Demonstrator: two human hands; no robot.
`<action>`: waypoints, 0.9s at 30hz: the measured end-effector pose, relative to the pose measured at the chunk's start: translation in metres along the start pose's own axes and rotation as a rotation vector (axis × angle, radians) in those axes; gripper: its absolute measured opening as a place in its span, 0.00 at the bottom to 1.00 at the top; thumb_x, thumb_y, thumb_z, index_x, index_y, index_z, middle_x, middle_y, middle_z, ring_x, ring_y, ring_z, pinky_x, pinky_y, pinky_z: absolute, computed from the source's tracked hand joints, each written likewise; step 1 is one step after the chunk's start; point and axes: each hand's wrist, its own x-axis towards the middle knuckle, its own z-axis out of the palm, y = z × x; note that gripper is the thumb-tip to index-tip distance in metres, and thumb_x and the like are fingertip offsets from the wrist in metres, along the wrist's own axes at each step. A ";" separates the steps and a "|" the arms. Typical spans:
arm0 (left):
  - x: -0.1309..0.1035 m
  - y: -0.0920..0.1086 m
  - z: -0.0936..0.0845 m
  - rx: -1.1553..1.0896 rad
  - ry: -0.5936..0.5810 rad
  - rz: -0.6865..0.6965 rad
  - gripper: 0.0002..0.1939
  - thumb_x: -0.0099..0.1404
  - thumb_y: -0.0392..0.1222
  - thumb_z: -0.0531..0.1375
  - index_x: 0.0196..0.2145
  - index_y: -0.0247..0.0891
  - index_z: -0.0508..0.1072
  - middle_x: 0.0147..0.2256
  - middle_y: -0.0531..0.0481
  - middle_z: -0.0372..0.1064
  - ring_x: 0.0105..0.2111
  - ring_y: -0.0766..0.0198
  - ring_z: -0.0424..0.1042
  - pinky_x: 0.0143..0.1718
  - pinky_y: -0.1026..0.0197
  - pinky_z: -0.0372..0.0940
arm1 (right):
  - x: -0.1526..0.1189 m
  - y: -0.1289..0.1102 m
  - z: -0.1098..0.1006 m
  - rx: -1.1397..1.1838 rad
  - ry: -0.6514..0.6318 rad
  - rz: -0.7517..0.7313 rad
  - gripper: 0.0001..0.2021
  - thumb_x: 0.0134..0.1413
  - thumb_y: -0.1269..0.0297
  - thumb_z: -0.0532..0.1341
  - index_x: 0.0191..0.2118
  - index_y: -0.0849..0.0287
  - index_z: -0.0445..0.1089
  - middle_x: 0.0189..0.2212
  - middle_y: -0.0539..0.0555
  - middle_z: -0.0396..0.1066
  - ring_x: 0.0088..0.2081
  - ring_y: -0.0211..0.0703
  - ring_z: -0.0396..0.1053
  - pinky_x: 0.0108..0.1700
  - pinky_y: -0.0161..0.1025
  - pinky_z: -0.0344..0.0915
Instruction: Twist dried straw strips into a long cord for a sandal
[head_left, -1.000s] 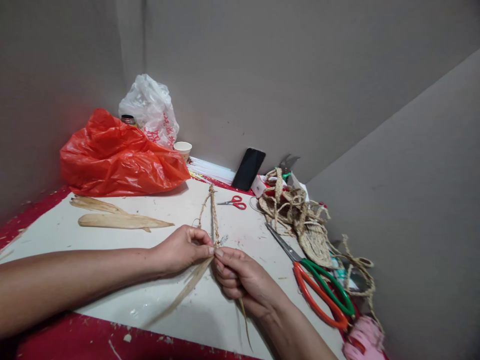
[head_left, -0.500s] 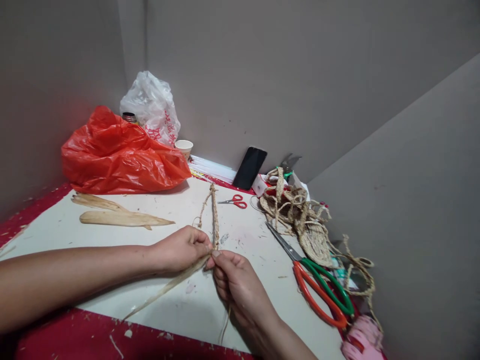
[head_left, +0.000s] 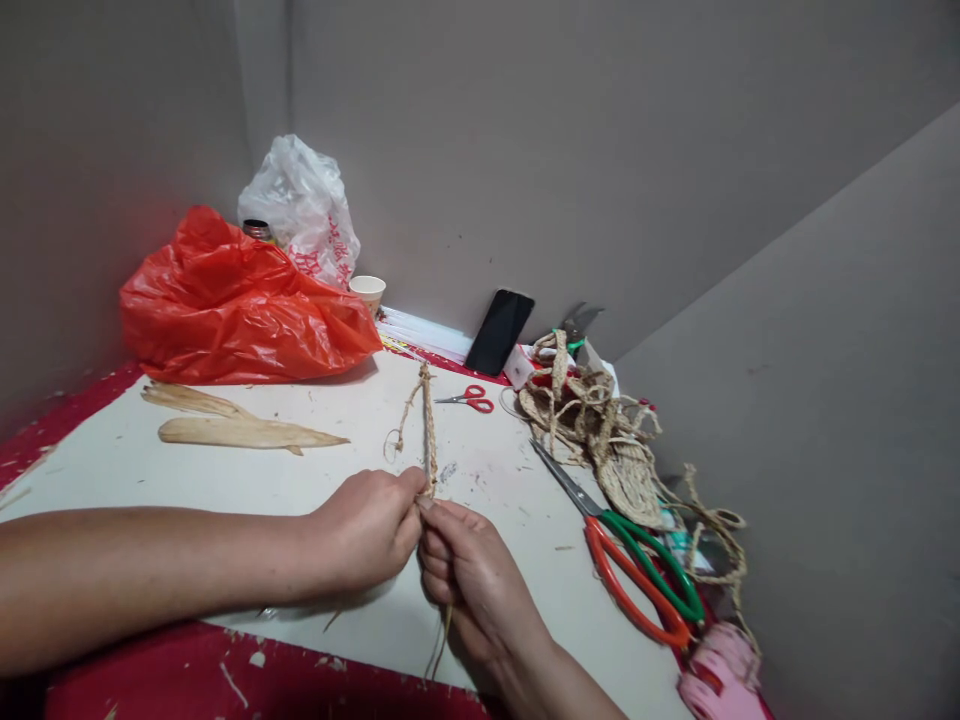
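Observation:
A thin braided straw cord [head_left: 429,430] runs away from me across the white board, with a thinner looped tail at its far end. My left hand [head_left: 375,525] is closed at the cord's near end, thumb and fingers pinched together. Right beside it, my right hand [head_left: 469,555] pinches the same end, and the fingertips of both hands nearly meet. Loose strands [head_left: 444,640] hang below my right hand. What lies inside the left fist is mostly hidden. Small red-handled scissors [head_left: 474,399] lie just beyond the cord.
Dry husk leaves [head_left: 240,433] lie on the left. Behind them sit a red plastic bag [head_left: 247,310], a clear bag [head_left: 300,200] and a paper cup [head_left: 367,292]. A phone [head_left: 500,332] leans on the wall. Large scissors [head_left: 637,560] and coiled braid [head_left: 626,480] occupy the right.
My left hand has turned over into a tighter fist, knuckles up. The long pale strip that trailed toward me below it is now hidden. My right hand stays at the cord's end.

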 end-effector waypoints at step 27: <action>0.014 -0.013 -0.003 -0.919 -0.359 -0.259 0.09 0.58 0.42 0.50 0.26 0.36 0.65 0.19 0.56 0.60 0.18 0.71 0.56 0.26 0.65 0.56 | 0.004 -0.020 -0.022 -0.187 -0.252 0.050 0.15 0.48 0.54 0.65 0.25 0.62 0.65 0.12 0.38 0.43 0.15 0.26 0.34 0.16 0.28 0.33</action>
